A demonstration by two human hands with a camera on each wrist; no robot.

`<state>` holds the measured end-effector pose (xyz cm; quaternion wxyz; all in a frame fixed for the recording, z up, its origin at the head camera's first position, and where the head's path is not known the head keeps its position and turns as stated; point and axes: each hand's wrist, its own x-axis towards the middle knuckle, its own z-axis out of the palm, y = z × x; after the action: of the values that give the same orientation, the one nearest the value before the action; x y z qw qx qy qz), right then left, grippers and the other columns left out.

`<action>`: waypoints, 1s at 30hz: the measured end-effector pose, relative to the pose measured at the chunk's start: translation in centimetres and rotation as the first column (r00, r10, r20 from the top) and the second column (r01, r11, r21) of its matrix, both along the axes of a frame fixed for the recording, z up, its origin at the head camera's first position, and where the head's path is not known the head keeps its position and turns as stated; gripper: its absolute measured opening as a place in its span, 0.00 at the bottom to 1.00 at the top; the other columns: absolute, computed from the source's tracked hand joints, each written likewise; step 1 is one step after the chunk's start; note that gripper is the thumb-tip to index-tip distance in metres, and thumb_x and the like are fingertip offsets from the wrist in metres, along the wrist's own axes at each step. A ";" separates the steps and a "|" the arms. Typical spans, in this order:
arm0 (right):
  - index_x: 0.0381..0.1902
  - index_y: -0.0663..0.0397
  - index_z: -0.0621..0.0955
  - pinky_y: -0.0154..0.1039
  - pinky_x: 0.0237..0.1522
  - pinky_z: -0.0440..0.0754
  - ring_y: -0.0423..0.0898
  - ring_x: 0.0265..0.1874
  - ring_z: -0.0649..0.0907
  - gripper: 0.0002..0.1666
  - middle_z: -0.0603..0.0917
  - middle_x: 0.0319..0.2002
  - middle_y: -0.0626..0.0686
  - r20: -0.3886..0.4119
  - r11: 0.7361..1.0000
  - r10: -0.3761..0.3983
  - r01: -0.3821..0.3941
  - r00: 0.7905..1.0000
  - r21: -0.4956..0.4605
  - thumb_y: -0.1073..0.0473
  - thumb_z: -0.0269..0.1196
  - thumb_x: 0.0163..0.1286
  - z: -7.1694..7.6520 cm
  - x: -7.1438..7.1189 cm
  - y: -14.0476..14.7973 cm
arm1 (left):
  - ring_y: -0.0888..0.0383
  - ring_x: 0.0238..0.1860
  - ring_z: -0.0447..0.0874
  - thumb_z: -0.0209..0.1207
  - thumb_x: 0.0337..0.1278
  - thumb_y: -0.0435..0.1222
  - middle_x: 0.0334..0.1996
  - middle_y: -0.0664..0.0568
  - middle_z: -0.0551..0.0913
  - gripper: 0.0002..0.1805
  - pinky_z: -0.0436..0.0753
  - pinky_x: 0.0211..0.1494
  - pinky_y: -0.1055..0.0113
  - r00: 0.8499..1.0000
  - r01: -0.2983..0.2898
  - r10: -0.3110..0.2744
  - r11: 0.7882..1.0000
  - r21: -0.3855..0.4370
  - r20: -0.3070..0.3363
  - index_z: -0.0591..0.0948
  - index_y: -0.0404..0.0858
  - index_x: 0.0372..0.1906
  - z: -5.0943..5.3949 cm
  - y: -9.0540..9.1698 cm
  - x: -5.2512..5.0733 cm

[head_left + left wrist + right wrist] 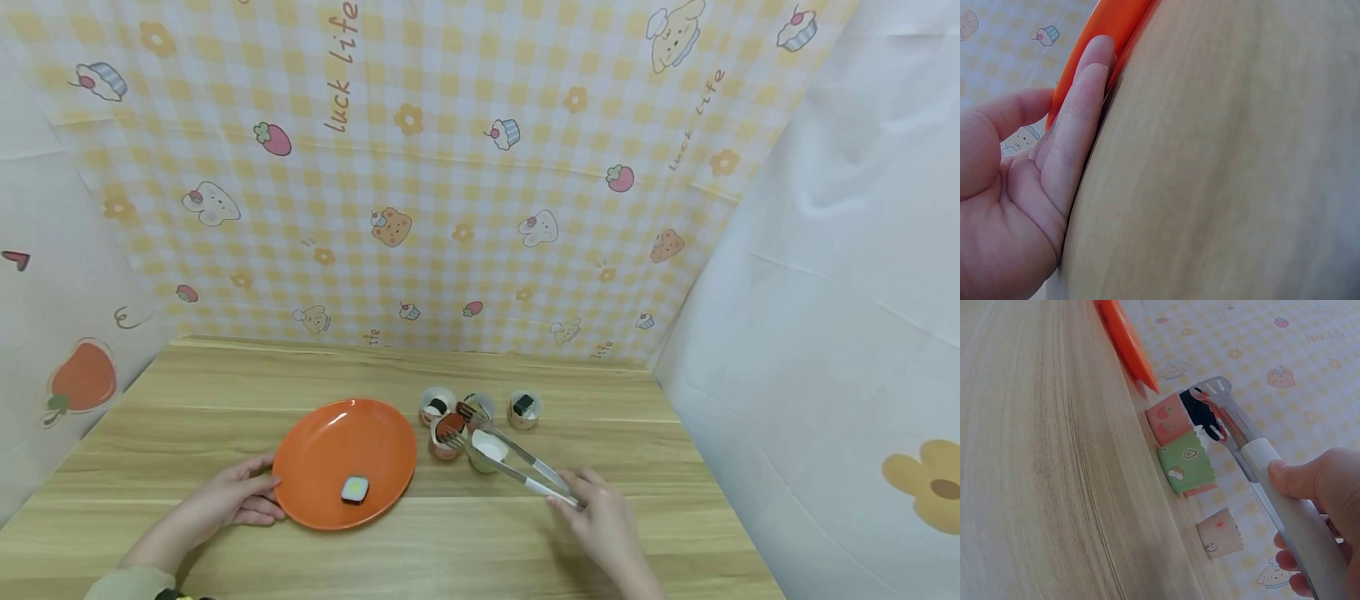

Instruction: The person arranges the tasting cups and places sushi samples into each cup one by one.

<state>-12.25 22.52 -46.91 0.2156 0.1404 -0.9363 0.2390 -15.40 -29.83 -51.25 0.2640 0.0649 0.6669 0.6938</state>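
My left hand (242, 493) holds the left rim of an orange plate (322, 450), thumb on the upper side and fingers beneath it. On the plate lies a sushi roll piece (356, 489), white with a yellow centre and dark edge. My right hand (600, 515) grips metal tongs (1297, 531) by their pale handles. The tong tips are spread around a red-topped sushi piece (452, 427) with a black wrap, in a pink paper cup (1169, 419). Whether both tips touch it I cannot tell.
Beside the pink cup stands a green paper cup (1185, 462), white inside. Behind are a cup with black-and-white sushi (437, 407) and another partly hidden by the tongs. A separate cup (524, 411) with a black-wrapped piece stands right. A checked cloth (450, 183) hangs behind the wooden table (225, 392).
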 end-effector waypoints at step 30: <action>0.42 0.56 0.87 0.26 0.17 0.70 0.30 0.20 0.73 0.23 0.83 0.34 0.44 0.033 1.000 -0.012 0.011 0.999 0.020 0.56 0.77 0.47 -0.2 -0.2 -0.2 | 0.46 0.39 0.85 0.46 0.73 0.36 0.38 0.37 0.83 0.41 0.84 0.44 0.55 1.000 0.016 -0.016 1.000 0.018 -0.011 0.34 0.17 0.67 0.0 -0.1 0.0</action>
<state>-12.44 22.36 -47.15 0.2000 0.1331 -0.9429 0.2305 -15.41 -29.93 -51.29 0.2653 0.0763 0.6613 0.6975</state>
